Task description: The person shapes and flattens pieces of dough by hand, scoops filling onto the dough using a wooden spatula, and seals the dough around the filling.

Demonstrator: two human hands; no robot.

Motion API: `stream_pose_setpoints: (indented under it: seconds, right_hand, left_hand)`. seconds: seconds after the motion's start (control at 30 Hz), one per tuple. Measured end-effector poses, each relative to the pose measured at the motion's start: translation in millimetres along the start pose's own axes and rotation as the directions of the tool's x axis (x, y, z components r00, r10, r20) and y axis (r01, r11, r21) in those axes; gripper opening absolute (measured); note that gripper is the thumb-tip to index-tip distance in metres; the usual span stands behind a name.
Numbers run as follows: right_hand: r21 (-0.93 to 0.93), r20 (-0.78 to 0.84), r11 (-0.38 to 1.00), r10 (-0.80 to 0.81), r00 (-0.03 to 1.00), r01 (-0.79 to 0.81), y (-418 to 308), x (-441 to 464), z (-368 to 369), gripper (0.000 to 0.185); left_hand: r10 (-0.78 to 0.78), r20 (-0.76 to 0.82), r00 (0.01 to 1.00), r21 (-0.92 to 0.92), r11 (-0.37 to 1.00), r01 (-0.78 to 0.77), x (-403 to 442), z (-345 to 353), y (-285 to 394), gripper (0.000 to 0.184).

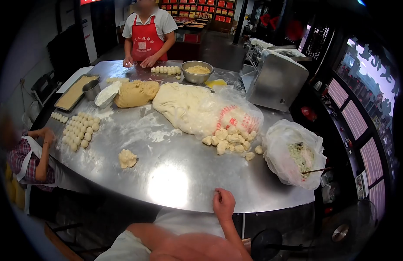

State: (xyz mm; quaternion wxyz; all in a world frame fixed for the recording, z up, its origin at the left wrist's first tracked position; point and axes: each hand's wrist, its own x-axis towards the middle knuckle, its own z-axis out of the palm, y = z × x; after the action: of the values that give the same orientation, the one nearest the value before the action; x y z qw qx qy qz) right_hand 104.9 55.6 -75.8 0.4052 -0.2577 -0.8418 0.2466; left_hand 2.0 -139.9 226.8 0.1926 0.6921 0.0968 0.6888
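Observation:
My right hand (223, 204) is over the near edge of the steel table (123, 174), its fingers curled in and nothing showing in them. My left arm (147, 235) bends across the bottom of the view, blurred and close to the camera; its hand is out of sight. Beyond my right hand lies a heap of torn dough pieces (232, 140). They lie against a large dough mass (179, 104), partly under clear plastic with red print (240, 119). One rough dough lump (127, 158) sits apart to the left. At right, a plastic-lined container holds a greenish, pale filling (301, 156) with a stick-like handle (318, 170).
Rows of dough balls (80, 130), a tan dough block (136, 93), a white bag (107, 94), a metal cup (91, 90) and a tray (75, 93) stand left. A bowl (197, 71) and steel machine (277, 78) are farther back. Two co-workers stand at the table.

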Motion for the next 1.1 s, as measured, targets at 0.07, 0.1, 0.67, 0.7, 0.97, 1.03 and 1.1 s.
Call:
stream_pose_setpoints:
  seconds: [0.07,0.1,0.67,0.7,0.97,1.03,1.1]
  right_hand:
    - [-0.004,-0.008,1.000,-0.009,1.000,0.009,1,0,1,0.016]
    - [-0.002,-0.004,1.000,-0.001,1.000,0.001,2,0,1,0.015]
    - [-0.008,0.030,1.000,0.025,0.999,-0.024,-3,2,-1,0.010]
    - [-0.011,0.032,1.000,0.023,0.999,-0.022,-3,2,-2,0.010]
    - [-0.044,0.028,0.999,0.031,0.999,-0.030,-4,3,0,0.010]
    - [-0.021,0.023,0.999,0.049,0.999,-0.049,-6,4,0,0.010]
    - [-0.026,0.013,0.999,0.041,0.999,-0.040,-4,1,2,0.010]
  left_hand:
    - [0.022,-0.031,0.999,0.014,1.000,-0.021,-6,2,-4,0.015]
    - [0.007,-0.084,0.996,0.007,1.000,-0.006,-11,5,-8,0.019]
    - [-0.424,-0.586,0.691,0.762,0.004,0.648,-253,-86,-135,0.047]
    - [-0.406,-0.583,0.704,0.784,-0.052,0.619,-261,-93,-131,0.046]
    - [-0.421,-0.616,0.666,0.784,-0.241,0.573,-263,-92,-131,0.040]
    - [-0.423,-0.620,0.661,0.780,-0.241,0.578,-262,-91,-130,0.039]
    - [-0.417,-0.618,0.666,0.782,-0.237,0.577,-264,-91,-130,0.038]
